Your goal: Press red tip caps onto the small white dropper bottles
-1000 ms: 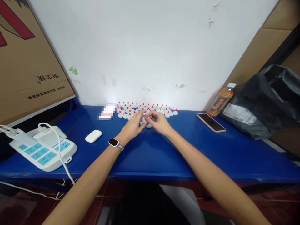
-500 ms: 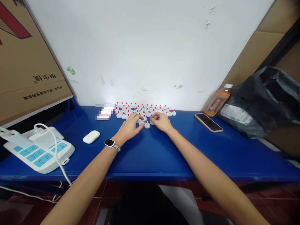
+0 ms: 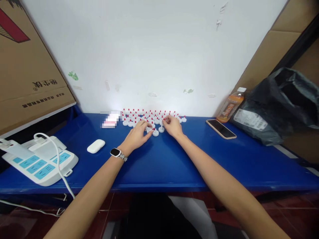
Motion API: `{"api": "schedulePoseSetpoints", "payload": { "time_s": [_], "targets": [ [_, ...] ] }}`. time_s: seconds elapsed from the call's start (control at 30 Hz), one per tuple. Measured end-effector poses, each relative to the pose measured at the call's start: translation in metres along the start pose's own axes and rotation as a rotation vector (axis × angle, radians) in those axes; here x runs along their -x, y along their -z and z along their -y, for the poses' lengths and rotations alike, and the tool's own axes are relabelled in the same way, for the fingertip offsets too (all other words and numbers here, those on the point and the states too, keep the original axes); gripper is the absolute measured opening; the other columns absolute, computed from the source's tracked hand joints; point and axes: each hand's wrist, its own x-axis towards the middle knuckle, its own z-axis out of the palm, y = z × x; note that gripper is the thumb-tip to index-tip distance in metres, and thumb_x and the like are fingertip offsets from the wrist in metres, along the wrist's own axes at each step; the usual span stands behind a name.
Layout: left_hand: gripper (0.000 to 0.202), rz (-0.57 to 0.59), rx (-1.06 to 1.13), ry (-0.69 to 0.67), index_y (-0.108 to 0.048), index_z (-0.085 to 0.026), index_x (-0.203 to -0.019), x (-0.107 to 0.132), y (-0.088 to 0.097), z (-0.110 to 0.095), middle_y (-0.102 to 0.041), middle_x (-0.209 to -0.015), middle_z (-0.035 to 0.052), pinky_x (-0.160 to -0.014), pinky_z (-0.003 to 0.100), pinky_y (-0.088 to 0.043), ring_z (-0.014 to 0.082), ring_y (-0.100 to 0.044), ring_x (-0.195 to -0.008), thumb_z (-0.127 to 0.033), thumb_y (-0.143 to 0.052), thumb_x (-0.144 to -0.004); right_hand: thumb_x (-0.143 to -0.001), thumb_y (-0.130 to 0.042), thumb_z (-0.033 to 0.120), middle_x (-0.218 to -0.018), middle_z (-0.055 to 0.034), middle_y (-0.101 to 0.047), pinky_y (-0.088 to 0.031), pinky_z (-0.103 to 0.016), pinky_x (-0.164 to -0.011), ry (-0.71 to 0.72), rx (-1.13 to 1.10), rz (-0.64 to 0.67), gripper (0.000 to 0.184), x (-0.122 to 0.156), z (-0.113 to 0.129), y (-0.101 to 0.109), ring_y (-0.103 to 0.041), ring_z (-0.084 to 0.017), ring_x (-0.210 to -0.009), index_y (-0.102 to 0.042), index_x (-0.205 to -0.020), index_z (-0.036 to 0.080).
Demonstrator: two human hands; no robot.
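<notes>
Many white round caps, most with small red tips (image 3: 125,122), stand in rows on the blue table (image 3: 154,162) against the wall. My left hand (image 3: 138,134) lies low at the front left of the rows, with thumb and fingers apart around a few caps. Just off its thumb sits one white cap (image 3: 155,132). My right hand (image 3: 172,126) is closed in a pinch at a small red tip (image 3: 163,119), above a white cap with a pale upright stem (image 3: 161,128). Its fingers partly hide the tip.
On the left are a white earbud case (image 3: 96,146) and a power strip (image 3: 40,166) with a cable. A phone (image 3: 221,128), an orange drink bottle (image 3: 230,106) and a black plastic bag (image 3: 264,106) are on the right. Cardboard boxes flank both sides.
My right hand has risen slightly away from the front cap, and more of that cap and its stem now shows. My left hand has hardly moved. The view has shifted a little.
</notes>
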Motion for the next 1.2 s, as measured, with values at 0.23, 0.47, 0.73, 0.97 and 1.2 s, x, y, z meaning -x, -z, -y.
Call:
{"api": "schedulePoseSetpoints", "payload": {
  "time_s": [0.23,0.47,0.73,0.97,1.2],
  "targets": [
    [0.044,-0.093,0.003,-0.025,-0.045,-0.022,-0.134,0.001,0.001,-0.005,-0.057,-0.124,0.0108,-0.078,0.036,-0.054,0.0209,-0.062,-0.096,-0.044,-0.049,-0.097,-0.086,-0.059,0.037,-0.072,-0.0005,-0.064,-0.045,-0.027,-0.067,0.253,-0.406,0.081,0.018,0.025,0.039,0.004,-0.058,-0.014,-0.066,-0.060,-0.087,0.020],
    [0.034,-0.042,-0.016,-0.097,-0.046,-0.020,-0.130,0.001,0.000,-0.001,-0.059,-0.124,0.0119,-0.095,0.041,-0.050,0.0250,-0.059,-0.113,-0.038,-0.040,-0.102,-0.093,-0.053,0.038,-0.073,0.0017,-0.057,-0.038,-0.026,-0.063,0.340,-0.300,0.133,0.018,0.040,0.052,0.004,-0.052,-0.014,-0.066,-0.054,-0.086,0.022],
    [0.031,-0.014,-0.058,-0.158,-0.049,-0.019,-0.123,0.000,0.000,-0.009,-0.061,-0.112,0.0120,-0.093,0.042,-0.050,0.0254,-0.058,-0.105,-0.039,-0.036,-0.103,-0.101,-0.037,0.040,-0.066,0.0024,-0.050,-0.030,-0.026,-0.060,0.400,-0.097,0.194,0.031,0.034,0.049,0.011,-0.045,-0.014,-0.062,-0.045,-0.076,0.023],
    [0.033,-0.038,-0.073,-0.160,-0.049,-0.019,-0.126,-0.002,0.004,-0.011,-0.061,-0.115,0.0119,-0.093,0.042,-0.049,0.0260,-0.057,-0.107,-0.039,-0.039,-0.102,-0.101,-0.035,0.046,-0.061,0.0010,-0.052,-0.029,-0.027,-0.058,0.304,-0.061,0.122,0.042,0.029,0.050,0.003,-0.046,-0.015,-0.060,-0.055,-0.073,0.022],
    [0.033,-0.032,-0.138,-0.163,-0.049,-0.017,-0.126,-0.004,0.005,-0.012,-0.062,-0.113,0.0114,-0.090,0.041,-0.049,0.0260,-0.057,-0.104,-0.038,-0.038,-0.102,-0.099,-0.039,0.043,-0.057,-0.0008,-0.053,-0.025,-0.028,-0.056,0.206,0.008,0.077,0.045,0.025,0.051,0.000,-0.047,-0.016,-0.058,-0.058,-0.065,0.021]
  ]
}}
